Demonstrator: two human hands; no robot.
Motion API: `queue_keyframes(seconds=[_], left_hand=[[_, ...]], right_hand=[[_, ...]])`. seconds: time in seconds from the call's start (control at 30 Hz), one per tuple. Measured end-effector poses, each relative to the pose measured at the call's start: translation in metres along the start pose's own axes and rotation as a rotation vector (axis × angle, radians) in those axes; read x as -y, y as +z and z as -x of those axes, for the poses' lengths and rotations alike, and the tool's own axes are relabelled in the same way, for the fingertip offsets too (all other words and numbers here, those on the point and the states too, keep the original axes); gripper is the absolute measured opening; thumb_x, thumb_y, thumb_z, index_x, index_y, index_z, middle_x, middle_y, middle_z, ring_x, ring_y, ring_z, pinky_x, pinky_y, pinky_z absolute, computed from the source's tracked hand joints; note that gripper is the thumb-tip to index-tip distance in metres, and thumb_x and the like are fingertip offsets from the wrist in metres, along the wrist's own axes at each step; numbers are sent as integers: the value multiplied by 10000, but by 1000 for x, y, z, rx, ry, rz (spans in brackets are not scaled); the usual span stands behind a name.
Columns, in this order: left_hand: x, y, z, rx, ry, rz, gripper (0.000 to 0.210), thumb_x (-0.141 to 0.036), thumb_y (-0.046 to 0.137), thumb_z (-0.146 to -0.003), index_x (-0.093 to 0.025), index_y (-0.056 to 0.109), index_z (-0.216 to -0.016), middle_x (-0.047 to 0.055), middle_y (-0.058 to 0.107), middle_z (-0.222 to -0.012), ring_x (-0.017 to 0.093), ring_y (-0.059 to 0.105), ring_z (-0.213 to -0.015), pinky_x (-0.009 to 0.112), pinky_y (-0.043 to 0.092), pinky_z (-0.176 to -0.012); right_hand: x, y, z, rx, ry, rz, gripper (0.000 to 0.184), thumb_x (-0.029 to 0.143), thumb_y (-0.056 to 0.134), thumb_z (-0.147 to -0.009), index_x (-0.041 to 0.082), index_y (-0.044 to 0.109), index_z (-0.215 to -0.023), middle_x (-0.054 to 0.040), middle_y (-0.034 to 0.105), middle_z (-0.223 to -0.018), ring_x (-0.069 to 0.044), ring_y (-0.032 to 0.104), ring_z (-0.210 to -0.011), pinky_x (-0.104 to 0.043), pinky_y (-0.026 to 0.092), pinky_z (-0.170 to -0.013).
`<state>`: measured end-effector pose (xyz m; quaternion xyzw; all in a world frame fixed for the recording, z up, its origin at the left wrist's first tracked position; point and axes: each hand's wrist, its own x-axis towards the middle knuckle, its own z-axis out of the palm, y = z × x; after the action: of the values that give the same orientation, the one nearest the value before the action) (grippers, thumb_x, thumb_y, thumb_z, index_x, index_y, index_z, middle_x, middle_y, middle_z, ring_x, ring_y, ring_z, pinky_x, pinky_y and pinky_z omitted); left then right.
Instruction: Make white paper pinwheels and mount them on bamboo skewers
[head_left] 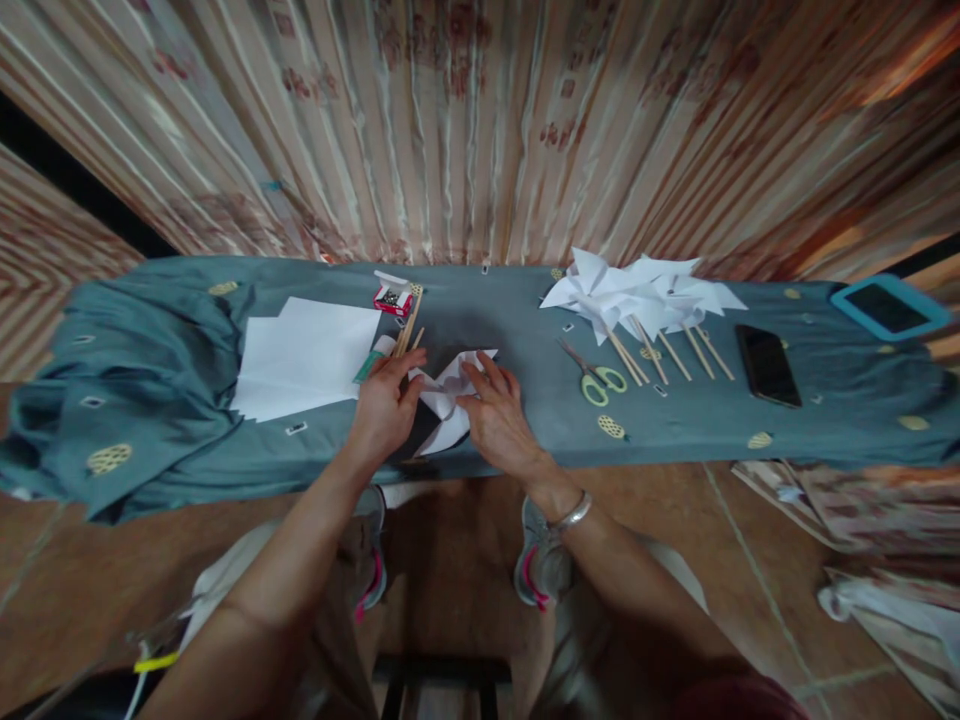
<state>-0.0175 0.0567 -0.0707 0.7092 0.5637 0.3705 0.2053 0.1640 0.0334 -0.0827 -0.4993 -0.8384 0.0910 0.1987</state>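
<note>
Folded white paper (444,408): on the blue-green cloth (555,425), between both hands, longer line slanting away rightward.
Left hand (384,402): at the paper's left edge; pinch cannot be told.
Right hand (502,415): overlaps it more, fingertips on its right side; grip unclear.

The pinwheel (445,404) is white paper with folded, pointed vanes. It lies on the desk (555,420) near the front edge, between the left hand (385,402) and right hand (501,412). One tip points nearer, another far right; fingers partly cover it.
</note>
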Motion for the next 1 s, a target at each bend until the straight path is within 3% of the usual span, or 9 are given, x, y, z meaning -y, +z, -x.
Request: queue_keyframes(seconds=[0.3, 0.53, 1.0], left_hand=[[9, -19, 14, -18, -11, 51, 302, -267, 494, -871, -174, 675, -1093, 75, 725, -1048, 237, 606, -1051, 397, 465, -977], [6, -20, 17, 56, -32, 91, 325, -278, 505, -863, -185, 671, -1127, 67, 723, -1048, 242, 600, -1079, 400, 462, -992], [8, -21, 13, 19, -25, 98, 304, -274, 535, -833, -192, 690, -1081, 66, 730, -1063, 251, 603, -1086, 405, 455, -997]], right_hand=[[-3, 4, -3, -19, 11, 28, 326, 64, 443, -884, 189, 744, -884, -93, 502, -1451, -278, 240, -1451, -500, 237, -1128], [-9, 7, 5, -36, 23, -26, 352, 86, 430, -881, 204, 743, -991, -97, 473, -1476, -288, 227, -1459, -509, 259, -1108], [-18, 0, 11, -136, 95, -178, 408, 81, 401, -878, 241, 730, -1058, -83, 523, -1428, -256, 294, -1441, -530, 306, -1105]])
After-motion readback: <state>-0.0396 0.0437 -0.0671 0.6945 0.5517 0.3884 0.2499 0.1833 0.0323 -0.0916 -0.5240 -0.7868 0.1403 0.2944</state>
